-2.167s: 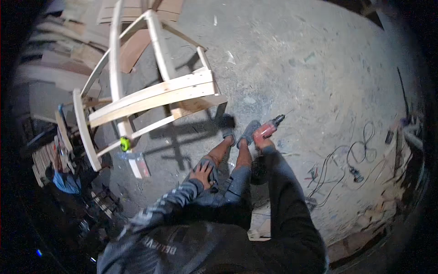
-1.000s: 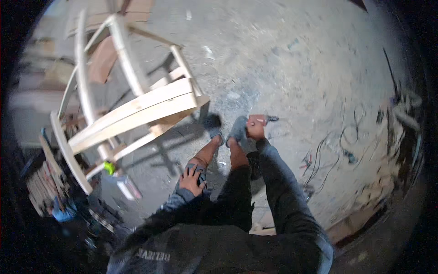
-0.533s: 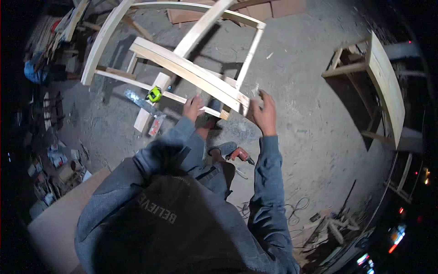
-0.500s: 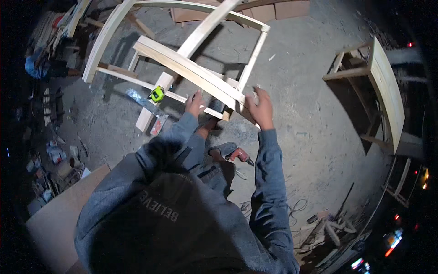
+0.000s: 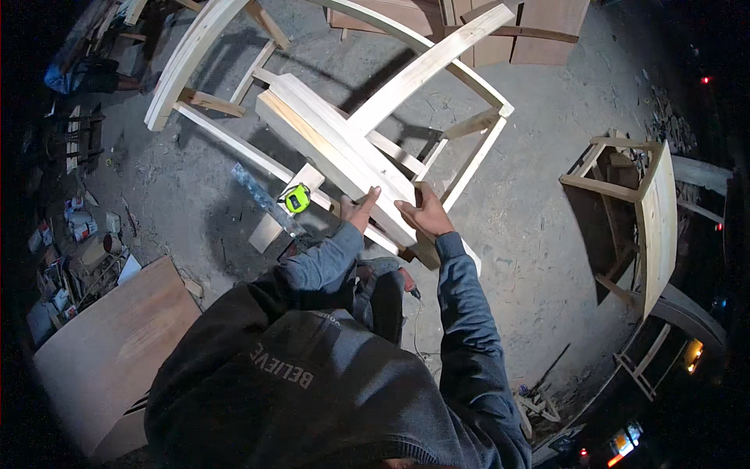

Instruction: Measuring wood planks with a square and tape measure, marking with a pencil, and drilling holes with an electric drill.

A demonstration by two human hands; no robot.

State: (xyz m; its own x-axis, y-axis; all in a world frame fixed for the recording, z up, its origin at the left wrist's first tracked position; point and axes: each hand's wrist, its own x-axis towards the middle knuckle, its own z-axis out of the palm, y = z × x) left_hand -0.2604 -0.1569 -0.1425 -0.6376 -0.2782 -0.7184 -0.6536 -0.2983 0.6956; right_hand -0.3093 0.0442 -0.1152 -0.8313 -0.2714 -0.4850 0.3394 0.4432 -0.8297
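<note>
Well to the left of the fingers of the left hand (image 5: pixel 359 213), a plywood sheet (image 5: pixel 117 352) is lying low down. Above and left of those fingers, a curved rail (image 5: pixel 181 66) is forming one side of the wooden frame (image 5: pixel 430 72); the frame's rails and struts are already meeting at the corners, while the gaps between them are showing no covering. Nearer to the left fingers, a bluish strip (image 5: pixel 262 195) is lying beside a yellow-green tape measure (image 5: pixel 297 198), which is resting on a pale wooden piece (image 5: pixel 311 173). The layered beam (image 5: pixel 328 148) is running across the frame, its near end passing beneath both hands' fingers. The left fingers are half curling, with the thumb touching the beam; whether they are gripping cannot be told. Below the fingers, a red drill (image 5: pixel 408 280) is lying out of hand. The right hand (image 5: pixel 428 217) is holding the beam's near end, thumb and fingers slightly parting around the wood. Whether the beam is needing any more fastening is not showing. Well right of the right fingers, a second frame (image 5: pixel 601 186) is standing, already bearing a curved pale face (image 5: pixel 658 227).
</note>
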